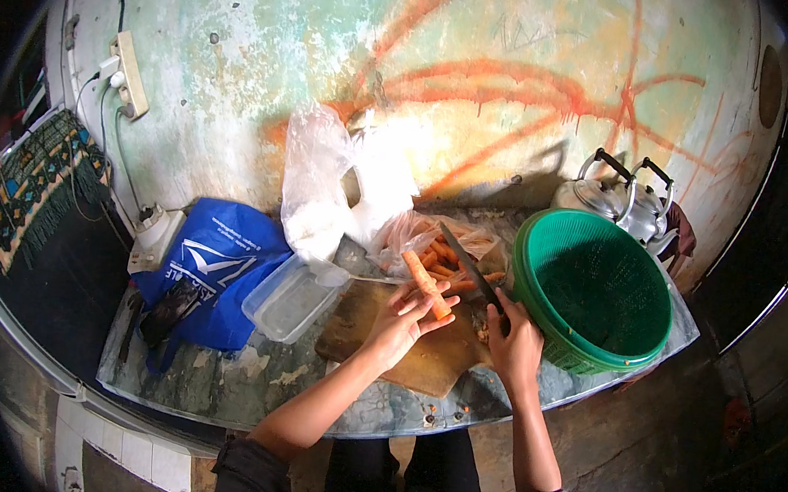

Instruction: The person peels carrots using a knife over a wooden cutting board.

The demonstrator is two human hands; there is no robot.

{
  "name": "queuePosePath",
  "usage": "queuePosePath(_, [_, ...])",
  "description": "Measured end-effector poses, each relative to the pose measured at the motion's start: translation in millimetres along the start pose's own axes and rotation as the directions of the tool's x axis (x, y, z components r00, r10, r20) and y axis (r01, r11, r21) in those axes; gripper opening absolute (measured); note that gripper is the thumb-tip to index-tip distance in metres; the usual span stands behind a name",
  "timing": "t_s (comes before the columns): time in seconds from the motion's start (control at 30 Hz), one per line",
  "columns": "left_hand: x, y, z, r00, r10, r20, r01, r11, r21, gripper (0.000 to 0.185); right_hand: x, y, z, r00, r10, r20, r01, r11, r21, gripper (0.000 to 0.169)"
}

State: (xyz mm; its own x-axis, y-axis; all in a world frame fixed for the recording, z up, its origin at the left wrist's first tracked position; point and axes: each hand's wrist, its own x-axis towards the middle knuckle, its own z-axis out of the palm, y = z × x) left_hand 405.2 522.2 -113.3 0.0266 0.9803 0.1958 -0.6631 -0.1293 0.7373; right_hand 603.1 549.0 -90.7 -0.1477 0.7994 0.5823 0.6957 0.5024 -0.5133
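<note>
A carrot (424,280) is held between the fingers of my left hand (403,322), above the wooden cutting board (394,336). My right hand (515,339) grips the handle of a kitchen knife (466,260), whose blade points up and to the left, apart from the held carrot. Behind the hands, an open plastic bag (395,236) holds several orange carrots (441,251). Some small scraps lie by the board, partly hidden by the right hand.
Green plastic baskets (526,284), nested together, stand close at the right, with two metal kettles (589,197) behind. Left of the board are a clear plastic container (292,300) and a blue bag (218,274). White-filled plastic bags (316,219) stand against the wall.
</note>
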Motion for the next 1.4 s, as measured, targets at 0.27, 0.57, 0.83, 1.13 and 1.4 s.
queuePosePath(0.27, [2.9,-4.4,-12.6,0.996,0.085,0.021,-0.086,0.996,0.036,0.034,8.6,-14.8,0.2,0.927,-0.366,0.079,0.328,0.895,0.301,0.056])
queuePosePath(0.57, [-1.0,7.9,3.2,0.981,0.188,-0.056,-0.188,0.982,0.01,0.049,2.1,-21.3,18.3,0.911,-0.411,0.017,0.383,0.863,0.329,0.054])
queuePosePath(0.83, [-1.7,1.7,-1.6,0.984,0.168,-0.057,-0.165,0.984,0.067,0.054,-0.7,-22.1,18.0,0.905,-0.425,0.022,0.393,0.854,0.342,0.051])
queuePosePath(1.13, [-3.7,1.8,4.8,0.984,0.149,-0.093,-0.148,0.989,0.017,0.055,-1.6,-24.9,17.7,0.899,-0.438,-0.007,0.423,0.864,0.275,0.051])
queuePosePath(1.4, [-3.7,-1.7,-0.6,0.984,0.113,-0.135,-0.122,0.991,-0.059,0.059,-0.8,-25.8,17.1,0.887,-0.463,-0.001,0.447,0.856,0.26,0.049])
